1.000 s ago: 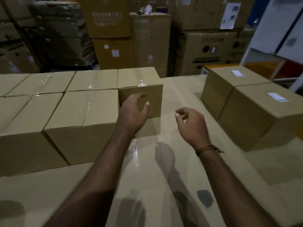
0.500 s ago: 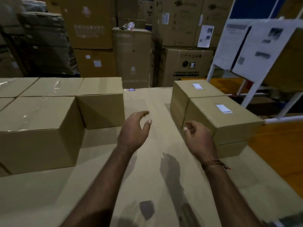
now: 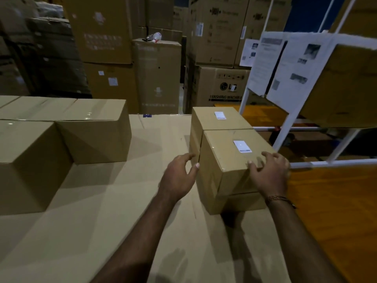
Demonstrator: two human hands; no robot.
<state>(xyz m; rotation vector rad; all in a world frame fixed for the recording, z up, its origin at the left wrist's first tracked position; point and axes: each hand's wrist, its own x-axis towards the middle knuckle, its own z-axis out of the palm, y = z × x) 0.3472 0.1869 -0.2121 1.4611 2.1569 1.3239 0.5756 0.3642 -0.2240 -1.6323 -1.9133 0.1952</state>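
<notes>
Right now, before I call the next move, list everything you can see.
Near labelled box: one, brown, right side, front.
Far labelled box: one, brown, directly behind it.
Plain taped boxes: at least three, brown, left.
Cardboard surface: one, tan, under the boxes.
Washing machine carton: one, brown, background.
White rack: one, right, bearing paper sheets.
Floor: orange, far right.
Left hand: one, open, beside the near box's left face.
Right hand: one, rests on its near top corner.

The big carton [image 3: 221,86] at the back reads "LG" and "WASHING MACHINE".
</notes>
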